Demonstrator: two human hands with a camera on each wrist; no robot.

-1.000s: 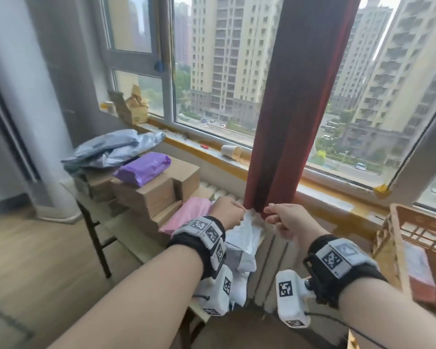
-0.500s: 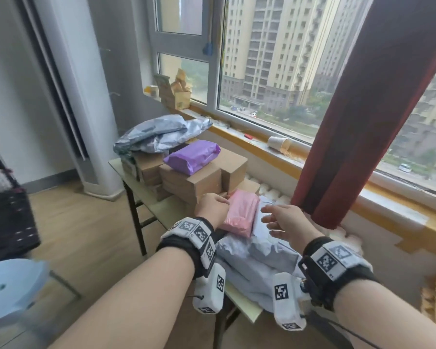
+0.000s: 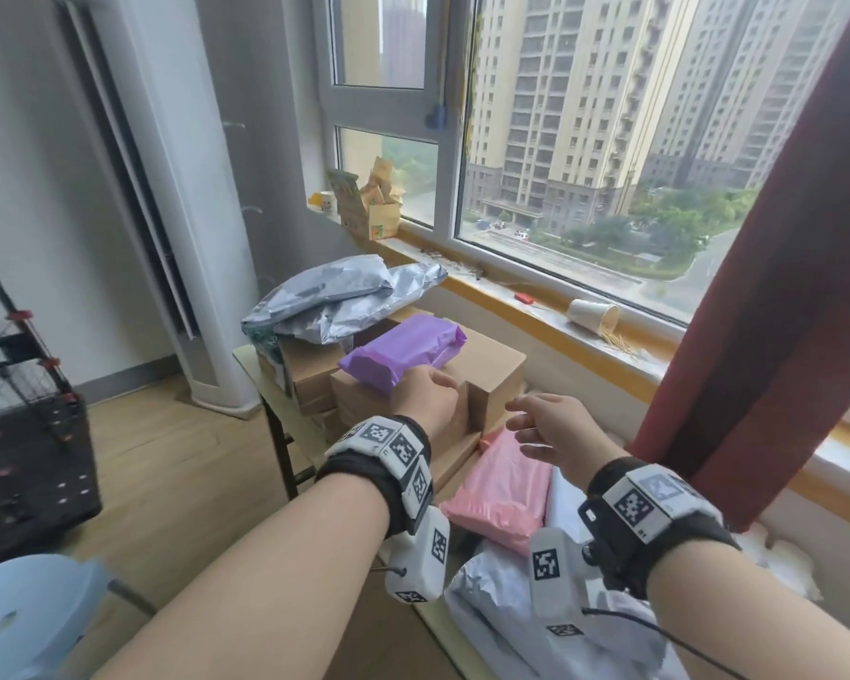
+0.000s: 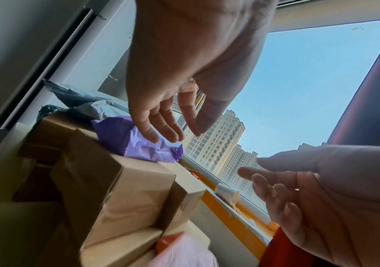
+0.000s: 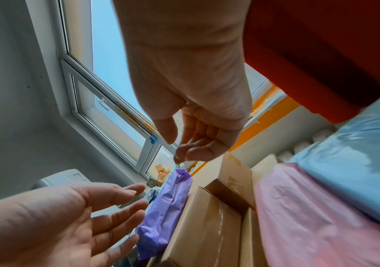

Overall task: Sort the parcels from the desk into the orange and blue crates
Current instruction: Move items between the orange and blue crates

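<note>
Both hands, left hand (image 3: 430,402) and right hand (image 3: 553,436), hover empty with fingers loosely spread over the cardboard boxes (image 3: 482,380) on the table (image 3: 246,355), flanking the purple parcel (image 3: 403,350) at 12 o'clock, apparently preparing a two-handed pickup.

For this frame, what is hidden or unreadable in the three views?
- Orange and blue crates: outside all views.
- Left hand fingertips: head view, behind the hand; contact with the purple parcel unclear.
- Lower cardboard boxes: head view, covered by grey mailers.
- Pink parcel: right wrist view, blurred, label unreadable.
</note>
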